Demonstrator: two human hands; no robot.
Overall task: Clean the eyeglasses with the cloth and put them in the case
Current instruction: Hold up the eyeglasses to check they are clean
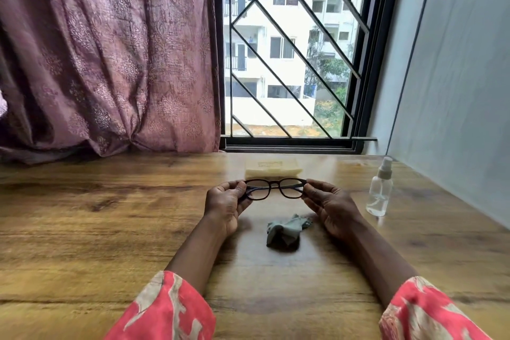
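Two coral-print sleeves (168, 309) sit nearest the cam, forearms reaching fwd over the wooden table (82, 229). Between the forearms, flat on the table, lies the crumpled grey-green cloth (285, 230), nothing touching it.

Past the cloth, both hands hold the eyeglasses (275, 188) up just above the table. Left hand (225, 201) pinches the frame's left end, thumb and fingers curled round it; right hand (328, 207) pinches the right end w/ fingertips. Frame's long axis runs left-right, across the view, lenses facing roughly toward the cam. Can't tell if the temples are folded or open.

Key relation: the cloth lies back toward the body from the glasses, about midway between the wrists, maybe a touch nearer the right wrist. Judgement: one hand has to let go and draw back for it while the other keeps the frame; either could.

Pale case (273, 167) sits just behind the glasses, toward the window (289, 50), long side also left-right. Clear spray bottle (379, 190) stands upright to the right, apart from the right hand, so a wide right elbow swing could tip it. More room shows on the left side; table's right edge meets the wall.
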